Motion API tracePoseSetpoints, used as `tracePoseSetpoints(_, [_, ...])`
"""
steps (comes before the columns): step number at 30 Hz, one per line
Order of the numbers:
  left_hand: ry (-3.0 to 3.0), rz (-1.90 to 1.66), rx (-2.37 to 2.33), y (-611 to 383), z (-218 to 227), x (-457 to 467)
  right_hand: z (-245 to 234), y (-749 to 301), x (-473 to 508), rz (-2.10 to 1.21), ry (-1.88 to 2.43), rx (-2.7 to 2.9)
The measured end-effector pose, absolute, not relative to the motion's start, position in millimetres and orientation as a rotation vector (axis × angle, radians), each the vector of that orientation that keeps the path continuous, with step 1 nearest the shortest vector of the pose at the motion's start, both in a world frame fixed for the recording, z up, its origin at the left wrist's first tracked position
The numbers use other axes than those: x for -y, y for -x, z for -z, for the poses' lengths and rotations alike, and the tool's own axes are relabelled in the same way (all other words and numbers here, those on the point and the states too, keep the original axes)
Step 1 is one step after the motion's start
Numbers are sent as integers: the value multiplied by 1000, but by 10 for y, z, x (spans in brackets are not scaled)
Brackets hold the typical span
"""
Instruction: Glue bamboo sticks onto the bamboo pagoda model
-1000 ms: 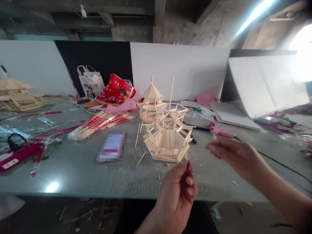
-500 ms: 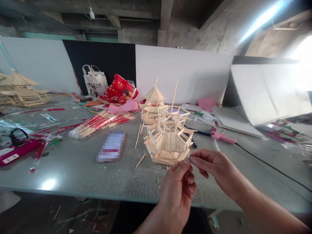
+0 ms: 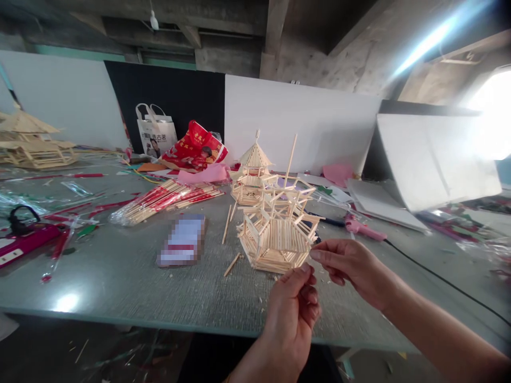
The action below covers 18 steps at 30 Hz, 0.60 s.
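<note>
Fingertips of left hand (image 3: 289, 306) and right hand (image 3: 355, 268) parted at the near right of the stick model (image 3: 279, 234)

On the grey table (image 3: 199, 298), the model and the things around it are left where they lay a second ago. At that time the right hand was held well apart to the right; half a second later its fingertips were brought to those of the left. Now a small gap is seen between them, the right fingertips being set slightly farther off, close by the model's lower right edge.

The right forearm is stretched in from the near right, with the wrist level and the thumb and index finger pressed together. The left hand is raised from the near middle, its thumb pressed to the bent index finger and its other fingers curled. Whether anything thin is pinched in either hand cannot be told.

The model is stood upright at the middle of the table. It is built of pale sticks, with a many-sided, slatted lower tier and open frames above, left unroofed. Behind it, a smaller-looking pavilion (image 3: 255, 159) is topped by a pointed roof. To the right, a pink corded tool (image 3: 365, 227) is laid; to the left, a short loose stick (image 3: 232, 264).
</note>
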<state>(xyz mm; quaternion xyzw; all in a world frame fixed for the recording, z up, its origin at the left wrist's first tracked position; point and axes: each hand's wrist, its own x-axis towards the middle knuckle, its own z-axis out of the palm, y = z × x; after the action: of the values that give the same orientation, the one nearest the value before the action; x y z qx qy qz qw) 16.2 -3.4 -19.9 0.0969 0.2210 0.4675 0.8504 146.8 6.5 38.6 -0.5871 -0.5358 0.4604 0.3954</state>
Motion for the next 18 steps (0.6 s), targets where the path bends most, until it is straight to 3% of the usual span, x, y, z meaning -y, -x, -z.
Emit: tracePoseSetpoints(18, [-289,-1063,-440,-160,217,-57,-414,-1423,-125,-1095,1536,1358])
